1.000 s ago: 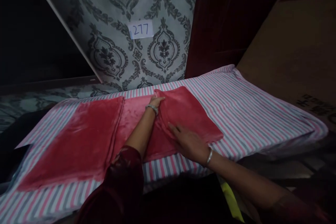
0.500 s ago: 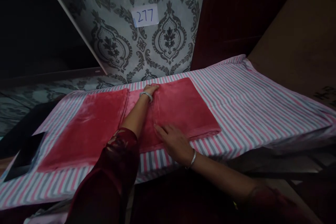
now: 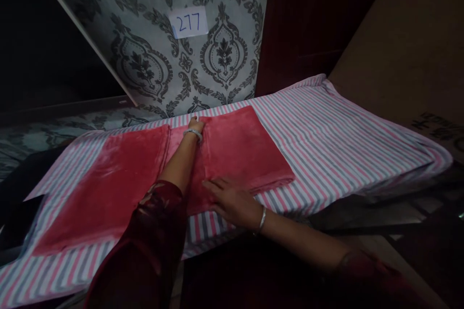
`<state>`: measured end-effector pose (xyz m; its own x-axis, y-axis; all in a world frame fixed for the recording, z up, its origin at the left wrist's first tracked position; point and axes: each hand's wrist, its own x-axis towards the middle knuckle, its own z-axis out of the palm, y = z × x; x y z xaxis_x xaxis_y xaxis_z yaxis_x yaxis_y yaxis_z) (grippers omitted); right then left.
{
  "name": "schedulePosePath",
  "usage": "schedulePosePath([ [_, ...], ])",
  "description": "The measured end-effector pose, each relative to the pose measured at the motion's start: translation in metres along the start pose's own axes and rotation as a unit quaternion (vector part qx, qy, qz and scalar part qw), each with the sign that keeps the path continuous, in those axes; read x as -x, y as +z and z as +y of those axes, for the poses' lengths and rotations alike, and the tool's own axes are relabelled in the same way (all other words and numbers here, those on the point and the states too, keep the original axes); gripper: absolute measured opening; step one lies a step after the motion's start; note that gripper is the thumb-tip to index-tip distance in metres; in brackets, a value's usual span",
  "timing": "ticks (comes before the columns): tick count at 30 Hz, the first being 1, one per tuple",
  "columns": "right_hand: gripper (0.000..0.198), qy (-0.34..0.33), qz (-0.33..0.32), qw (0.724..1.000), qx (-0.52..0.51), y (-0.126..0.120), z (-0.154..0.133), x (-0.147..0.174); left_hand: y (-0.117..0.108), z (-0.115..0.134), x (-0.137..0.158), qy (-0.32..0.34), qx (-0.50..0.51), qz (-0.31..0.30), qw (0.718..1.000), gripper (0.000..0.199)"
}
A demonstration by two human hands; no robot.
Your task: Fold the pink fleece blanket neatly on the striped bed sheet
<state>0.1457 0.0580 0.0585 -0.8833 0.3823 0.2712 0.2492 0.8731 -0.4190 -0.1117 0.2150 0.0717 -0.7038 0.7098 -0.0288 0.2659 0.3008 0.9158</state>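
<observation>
A red plush blanket (image 3: 250,149) lies folded, its left panel (image 3: 105,178) and right panel turned inward with a lighter strip between them. My left hand (image 3: 196,124) is at the far end of the right panel's inner edge, fingers closed on the cloth there; its fingertips are partly hidden. A bangle circles that wrist. Close to the front end of the same edge, my right hand (image 3: 234,201) rests palm down with fingers stretched over the blanket. Another bangle is on the right wrist.
Under the blanket is a pink, grey and white striped cloth (image 3: 326,140). A dark flat object (image 3: 21,227) lies at the left. Behind stand a patterned wall with a "277" paper (image 3: 189,22), a dark screen-like panel (image 3: 54,48) and a brown box (image 3: 406,58) at right.
The whole view has shifted, moving the scene a little left. My right hand has slid slightly toward the front edge; the blanket keeps its folded shape.
</observation>
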Motion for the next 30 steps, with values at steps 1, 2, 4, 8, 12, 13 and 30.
schedulePosePath([
  [1,0.044,0.009,-0.002,1.000,-0.014,-0.010,0.005,0.002,-0.001,0.003,0.002,0.008,-0.014,0.003,1.000,0.074],
  [2,0.041,0.025,0.006,0.999,-0.020,-0.023,0.012,0.005,-0.001,0.007,0.005,0.022,-0.033,0.005,0.999,0.077],
  [4,0.039,0.080,0.055,0.995,0.004,-0.051,0.031,0.011,0.004,0.015,0.014,0.067,-0.068,-0.002,0.995,0.080],
  [8,0.059,0.136,0.117,0.977,0.117,-0.089,0.076,0.022,0.024,0.019,0.053,0.194,-0.219,-0.069,0.954,0.080],
  [12,0.068,0.160,0.068,0.963,0.204,-0.079,0.111,0.030,0.040,0.007,0.088,0.205,-0.380,-0.110,0.895,0.078],
  [13,0.069,0.163,0.051,0.962,0.211,-0.070,0.118,0.033,0.042,0.003,0.093,0.193,-0.407,-0.120,0.885,0.079],
  [30,0.057,0.154,0.106,0.976,0.109,-0.088,0.175,-0.032,0.050,0.038,0.093,0.176,-0.521,-0.098,0.830,0.070],
])
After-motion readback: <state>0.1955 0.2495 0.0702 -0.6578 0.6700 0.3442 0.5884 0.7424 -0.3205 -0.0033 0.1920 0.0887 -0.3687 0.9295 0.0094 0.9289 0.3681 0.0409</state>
